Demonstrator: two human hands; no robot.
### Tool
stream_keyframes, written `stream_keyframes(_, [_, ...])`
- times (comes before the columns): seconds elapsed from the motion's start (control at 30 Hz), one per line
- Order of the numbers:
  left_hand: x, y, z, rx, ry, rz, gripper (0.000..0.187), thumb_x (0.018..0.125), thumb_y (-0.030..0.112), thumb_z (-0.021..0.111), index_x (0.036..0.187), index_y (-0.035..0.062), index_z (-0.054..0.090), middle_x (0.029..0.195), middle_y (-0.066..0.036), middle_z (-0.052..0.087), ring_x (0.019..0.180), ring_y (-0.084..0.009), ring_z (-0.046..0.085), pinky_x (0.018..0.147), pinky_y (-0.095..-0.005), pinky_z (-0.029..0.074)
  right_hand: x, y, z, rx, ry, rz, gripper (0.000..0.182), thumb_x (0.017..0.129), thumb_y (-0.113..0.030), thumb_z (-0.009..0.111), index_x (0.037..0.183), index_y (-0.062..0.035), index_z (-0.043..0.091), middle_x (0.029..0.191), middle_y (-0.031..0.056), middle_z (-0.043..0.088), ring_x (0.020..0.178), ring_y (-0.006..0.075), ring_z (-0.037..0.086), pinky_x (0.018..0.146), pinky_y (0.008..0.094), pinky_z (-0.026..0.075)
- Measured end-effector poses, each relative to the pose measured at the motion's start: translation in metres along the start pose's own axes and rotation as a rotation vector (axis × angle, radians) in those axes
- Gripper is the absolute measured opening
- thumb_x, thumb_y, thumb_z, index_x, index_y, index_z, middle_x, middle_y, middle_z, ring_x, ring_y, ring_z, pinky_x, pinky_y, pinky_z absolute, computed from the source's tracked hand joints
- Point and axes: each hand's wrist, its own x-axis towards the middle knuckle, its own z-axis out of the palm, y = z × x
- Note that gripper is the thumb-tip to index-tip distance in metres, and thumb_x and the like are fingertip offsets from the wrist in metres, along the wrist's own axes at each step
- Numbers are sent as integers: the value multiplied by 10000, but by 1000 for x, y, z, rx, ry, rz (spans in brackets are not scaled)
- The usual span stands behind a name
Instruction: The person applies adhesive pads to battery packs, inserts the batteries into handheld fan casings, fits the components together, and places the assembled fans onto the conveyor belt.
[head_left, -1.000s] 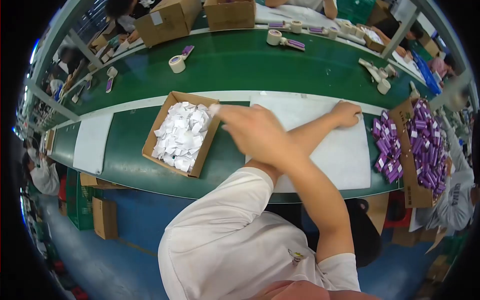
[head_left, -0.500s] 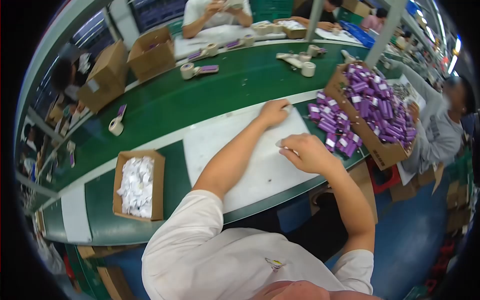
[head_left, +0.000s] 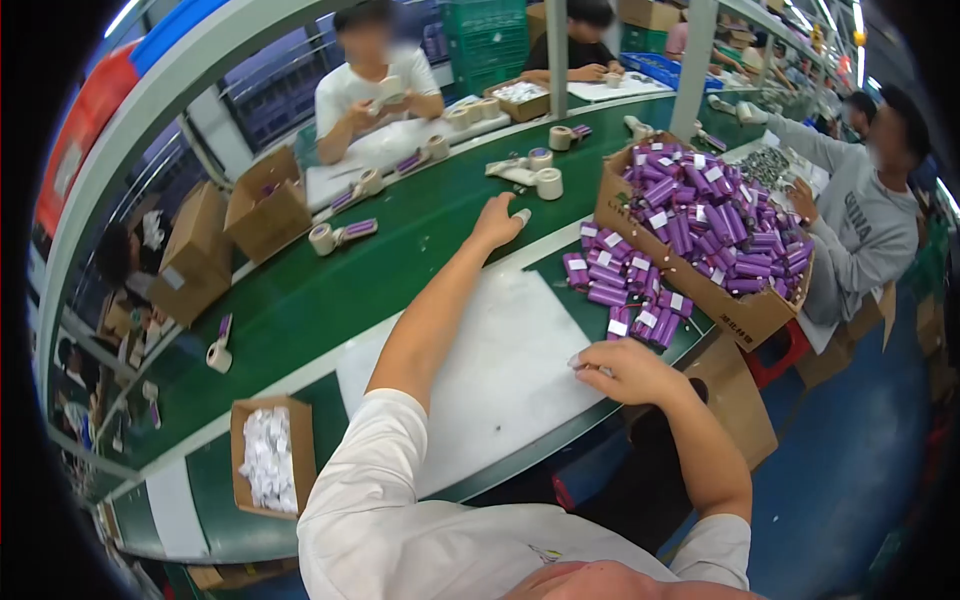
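Observation:
My left hand (head_left: 497, 222) is stretched over the green belt (head_left: 440, 262), its thumb and forefinger apart, just short of a white tape roll (head_left: 549, 183). A second roll (head_left: 540, 159) and a pale strip lie beside it. My right hand (head_left: 638, 371) is closed, fingertips together, over the right edge of the white board (head_left: 490, 350); whether something small is between its fingers is too small to tell. Beyond it lies a loose pile of purple battery packs (head_left: 625, 285) with white labels, next to a cardboard box (head_left: 730, 310) heaped with more packs.
An open box of white paper pieces (head_left: 303, 455) stands at the left. Farther rolls with purple packs (head_left: 322, 238) sit along the belt. A metal post (head_left: 693, 75) rises behind the large box. Across the belt works a person in white (head_left: 375, 100); another in grey (head_left: 865, 220) sits at the right.
My left hand has moved forward off the white board to over the belt. My right hand has drawn back toward the board's right edge. The view has shifted too.

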Motion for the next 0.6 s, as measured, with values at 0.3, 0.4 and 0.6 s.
stream_keyframes(0.3, [87, 12, 37, 585, 5, 494, 718, 701, 99, 672, 1377, 145, 435, 1382, -137, 468, 1297, -337, 429, 1063, -566, 302, -25, 7, 2, 80, -32, 100, 213, 909, -173, 621, 1042, -10, 658, 920, 170, 663, 839, 349, 644, 739, 390, 515])
stream_keyframes(0.4, [92, 25, 18, 570, -245, 342, 738, 692, 119, 687, 1382, 149, 426, 1326, -148, 502, 1278, -334, 447, 1073, -556, 297, -33, 10, -5, 94, -52, 163, 247, 916, -223, 589, 1059, -30, 647, 973, 160, 661, 884, 360, 636, 762, 417, 508])
stream_keyframes(0.6, [59, 1, 3, 373, -228, 211, 673, 657, 283, 761, 1240, 67, 503, 1186, -203, 590, 1105, -377, 576, 938, -475, 487, -27, -2, -11, 76, 8, 53, 200, 863, -145, 655, 1014, -14, 649, 848, 146, 652, 778, 327, 643, 686, 401, 503])
